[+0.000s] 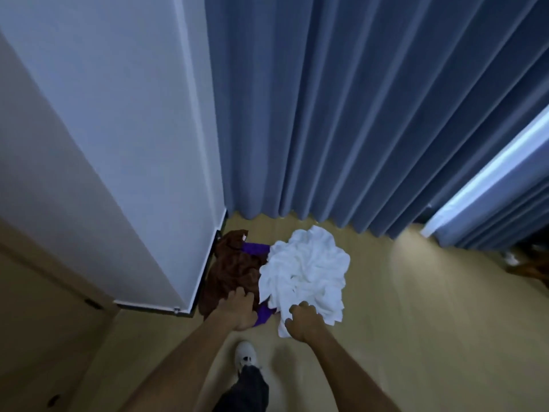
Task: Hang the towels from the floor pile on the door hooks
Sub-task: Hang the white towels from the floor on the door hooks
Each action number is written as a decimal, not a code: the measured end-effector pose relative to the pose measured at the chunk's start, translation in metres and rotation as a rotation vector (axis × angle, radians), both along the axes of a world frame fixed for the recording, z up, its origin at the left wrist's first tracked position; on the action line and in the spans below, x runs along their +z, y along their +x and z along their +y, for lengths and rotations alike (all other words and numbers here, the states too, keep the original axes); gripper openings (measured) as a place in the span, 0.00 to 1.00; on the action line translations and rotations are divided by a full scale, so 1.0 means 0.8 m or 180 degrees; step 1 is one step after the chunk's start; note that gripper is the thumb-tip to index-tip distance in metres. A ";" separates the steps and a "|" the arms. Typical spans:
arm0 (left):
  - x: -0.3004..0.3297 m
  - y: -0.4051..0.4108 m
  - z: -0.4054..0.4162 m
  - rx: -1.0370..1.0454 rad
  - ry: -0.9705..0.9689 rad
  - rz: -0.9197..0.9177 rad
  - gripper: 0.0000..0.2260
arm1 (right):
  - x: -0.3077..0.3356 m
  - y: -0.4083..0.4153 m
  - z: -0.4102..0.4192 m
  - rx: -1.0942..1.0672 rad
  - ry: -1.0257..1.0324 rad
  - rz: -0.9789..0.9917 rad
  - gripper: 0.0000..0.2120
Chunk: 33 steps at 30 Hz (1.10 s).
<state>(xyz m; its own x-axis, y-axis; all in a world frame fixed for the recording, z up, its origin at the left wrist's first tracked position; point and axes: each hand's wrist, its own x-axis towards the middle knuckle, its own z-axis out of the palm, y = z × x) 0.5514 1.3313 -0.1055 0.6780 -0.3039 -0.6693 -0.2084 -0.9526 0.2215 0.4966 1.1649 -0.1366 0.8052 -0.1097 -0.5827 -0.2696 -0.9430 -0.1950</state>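
A pile of towels lies on the floor by the wall corner: a crumpled white towel [309,266] on the right, a brown towel [233,269] on the left and a purple towel [255,248] mostly buried between them. My left hand [239,309] reaches down onto the near edge of the brown towel, its fingers curled into the cloth. My right hand [301,321] grips the near edge of the white towel. No door hooks are in view.
A white wall corner [166,173] with a baseboard stands left of the pile. Blue curtains [371,114] hang behind it, reaching the tan floor [416,322]. A wooden door [44,307] fills the lower left. My shoe [246,353] is planted just behind my hands.
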 end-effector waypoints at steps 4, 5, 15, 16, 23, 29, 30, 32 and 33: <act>-0.043 0.071 -0.048 -0.0005 0.0028 0.0145 0.23 | -0.064 0.052 -0.066 -0.0120 -0.0176 -0.0082 0.14; -0.053 0.089 -0.060 0.0010 0.0034 0.0173 0.22 | -0.109 0.068 -0.092 -0.0318 0.0002 -0.0061 0.08; -0.121 0.190 -0.192 -0.0062 -0.0177 0.0626 0.18 | -0.093 0.167 -0.210 -0.0234 -0.0006 0.0390 0.06; -0.130 0.196 -0.203 -0.0048 -0.0186 0.0647 0.18 | -0.097 0.174 -0.225 -0.0166 -0.0084 0.0496 0.10; -0.251 0.250 -0.278 0.0250 -0.0064 0.0560 0.16 | -0.230 0.251 -0.327 0.0177 -0.0105 0.1007 0.17; -0.449 0.263 -0.348 0.0591 -0.0120 0.0498 0.18 | -0.445 0.311 -0.374 0.0613 0.0024 0.1524 0.20; -0.479 0.263 -0.357 0.0659 -0.0127 0.0499 0.17 | -0.482 0.313 -0.378 0.0850 -0.0017 0.1539 0.20; -0.536 0.264 -0.372 0.0791 -0.0123 0.0572 0.17 | -0.552 0.314 -0.382 0.1326 -0.0108 0.1537 0.19; -0.564 0.262 -0.376 0.0812 -0.0128 0.0652 0.18 | -0.584 0.313 -0.382 0.1477 -0.0132 0.1593 0.19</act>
